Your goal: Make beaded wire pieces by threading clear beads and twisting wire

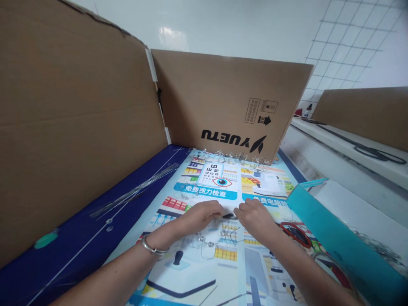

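Note:
My left hand [205, 211], with a metal bangle on its wrist, is closed in a pinch above the printed poster sheet [228, 259]. Close to its right, my right hand [253, 216] is also closed, fingers curled. A small dark and silver piece [229, 216] spans the gap between both sets of fingertips; its kind is too small to tell. Just below the hands, thin wire with clear round beads [207, 244] lies in loose loops on the poster. What else the fingers cover is hidden.
Tall cardboard panels [229, 97] stand at the left and back. More wire and beads [236, 157] line the back panel's foot. A teal box [344, 238] with wire pieces stands right, near a red-rimmed loop [296, 234]. Thin clear strands [137, 191] lie left.

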The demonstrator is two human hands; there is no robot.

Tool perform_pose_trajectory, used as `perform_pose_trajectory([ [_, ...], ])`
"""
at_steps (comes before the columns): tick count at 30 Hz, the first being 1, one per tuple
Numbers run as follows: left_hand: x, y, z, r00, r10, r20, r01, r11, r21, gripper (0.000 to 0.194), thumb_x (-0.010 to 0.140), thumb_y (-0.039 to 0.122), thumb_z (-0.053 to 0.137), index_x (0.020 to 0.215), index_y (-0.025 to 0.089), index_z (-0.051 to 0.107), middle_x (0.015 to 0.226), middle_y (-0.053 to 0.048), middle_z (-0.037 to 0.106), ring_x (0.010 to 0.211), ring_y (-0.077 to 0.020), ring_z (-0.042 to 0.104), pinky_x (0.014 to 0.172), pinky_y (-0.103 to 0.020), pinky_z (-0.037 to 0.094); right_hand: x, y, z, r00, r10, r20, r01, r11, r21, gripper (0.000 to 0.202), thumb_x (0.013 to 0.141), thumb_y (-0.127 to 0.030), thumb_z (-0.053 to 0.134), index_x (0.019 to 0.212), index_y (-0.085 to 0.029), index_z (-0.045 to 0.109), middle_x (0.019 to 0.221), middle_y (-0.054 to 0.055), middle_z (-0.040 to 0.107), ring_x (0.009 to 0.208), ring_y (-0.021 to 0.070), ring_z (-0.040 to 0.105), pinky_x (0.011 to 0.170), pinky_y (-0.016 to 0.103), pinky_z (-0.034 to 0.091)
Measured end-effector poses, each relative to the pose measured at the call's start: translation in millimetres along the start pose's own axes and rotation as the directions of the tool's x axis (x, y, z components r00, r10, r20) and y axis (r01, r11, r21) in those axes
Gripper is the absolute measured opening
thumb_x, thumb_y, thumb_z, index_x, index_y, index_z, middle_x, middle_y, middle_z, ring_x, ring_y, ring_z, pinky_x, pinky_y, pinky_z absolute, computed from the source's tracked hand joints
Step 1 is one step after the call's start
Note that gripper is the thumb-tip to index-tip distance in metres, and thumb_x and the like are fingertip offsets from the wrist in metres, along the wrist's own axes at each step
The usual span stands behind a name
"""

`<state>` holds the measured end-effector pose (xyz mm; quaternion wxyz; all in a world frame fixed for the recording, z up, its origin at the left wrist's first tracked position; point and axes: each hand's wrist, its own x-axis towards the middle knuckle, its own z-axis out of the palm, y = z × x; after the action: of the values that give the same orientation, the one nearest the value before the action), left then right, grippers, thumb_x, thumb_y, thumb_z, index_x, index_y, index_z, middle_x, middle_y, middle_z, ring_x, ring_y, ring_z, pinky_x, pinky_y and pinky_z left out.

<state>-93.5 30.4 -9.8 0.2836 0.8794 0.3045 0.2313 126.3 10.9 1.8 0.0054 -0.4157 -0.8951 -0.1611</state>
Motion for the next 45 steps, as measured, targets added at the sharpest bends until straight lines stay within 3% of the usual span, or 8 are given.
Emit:
perform_pose_trajectory([
  [9, -0.7, 1.2, -0.4, 0.999, 0.041, -0.03, -0.04, 0.999, 0.026, 0.022, 0.084, 0.014, 0.038, 0.087, 0.022, 0.058, 0.084, -0.001, 0.06, 0.08, -0.0144, 0.052, 0.072, -0.024, 0.038, -0.3, -4.6, 3.8, 0.998, -0.001, -0.055, -0.001, 1.0, -0.02, 0.01, 0.083, -0.011, 0.048, 0.081, -0.018, 0.055, 0.074, 0.004, 0.054, 0.076, 0.0178, 0.041, 0.065, 0.032, 0.022],
  [15, -0.6, -6.1, 4.2, 0.989, -0.095, -0.112, 0.097, 0.995, 0.016, 0.016, 0.085, 0.016, 0.036, 0.083, 0.02, 0.052, 0.08, 0.0, 0.057, 0.072, -0.0123, 0.05, 0.065, -0.021, 0.037, -0.2, -3.2, 10.6, 0.997, 0.015, -0.077, -0.016, 1.0, -0.006, 0.014, 0.083, -0.01, 0.044, 0.079, -0.018, 0.055, 0.072, 0.004, 0.053, 0.075, 0.0178, 0.04, 0.065, 0.033, 0.022],
  [24, -2.3, -11.9, 2.0, 0.952, -0.14, -0.273, 0.204, 0.953, 0.224, 0.016, 0.087, 0.018, 0.031, 0.088, 0.021, 0.047, 0.084, -0.001, 0.056, 0.077, -0.0153, 0.052, 0.068, -0.024, 0.036, 0.2, -7.3, 18.7, 0.981, 0.193, -0.024, -0.186, 0.966, 0.177, 0.011, 0.082, -0.021, 0.048, 0.087, -0.021, 0.058, 0.081, 0.003, 0.055, 0.082, 0.0168, 0.043, 0.073, 0.029, 0.026],
  [33, -0.5, -7.9, -0.4, 0.97, -0.113, -0.216, 0.169, 0.95, 0.261, 0.016, 0.086, 0.017, 0.033, 0.087, 0.021, 0.049, 0.08, 0.0, 0.058, 0.076, -0.0159, 0.052, 0.067, -0.024, 0.037, 3.4, -9.0, 10.1, 0.976, 0.197, 0.09, -0.214, 0.943, 0.254, 0.013, 0.081, -0.024, 0.047, 0.085, -0.021, 0.059, 0.084, 0.004, 0.055, 0.084, 0.0167, 0.046, 0.074, 0.027, 0.029],
  [45, -1.6, -10.5, 3.3, 0.972, -0.055, -0.23, 0.117, 0.958, 0.262, 0.019, 0.088, 0.016, 0.029, 0.085, 0.02, 0.047, 0.079, 0.0, 0.057, 0.076, -0.0157, 0.05, 0.068, -0.025, 0.038, 4.2, -12.8, 10.1, 0.976, 0.2, 0.086, -0.216, 0.94, 0.265, 0.015, 0.078, -0.02, 0.047, 0.084, -0.022, 0.06, 0.081, 0.004, 0.055, 0.083, 0.0177, 0.047, 0.073, 0.028, 0.03],
])
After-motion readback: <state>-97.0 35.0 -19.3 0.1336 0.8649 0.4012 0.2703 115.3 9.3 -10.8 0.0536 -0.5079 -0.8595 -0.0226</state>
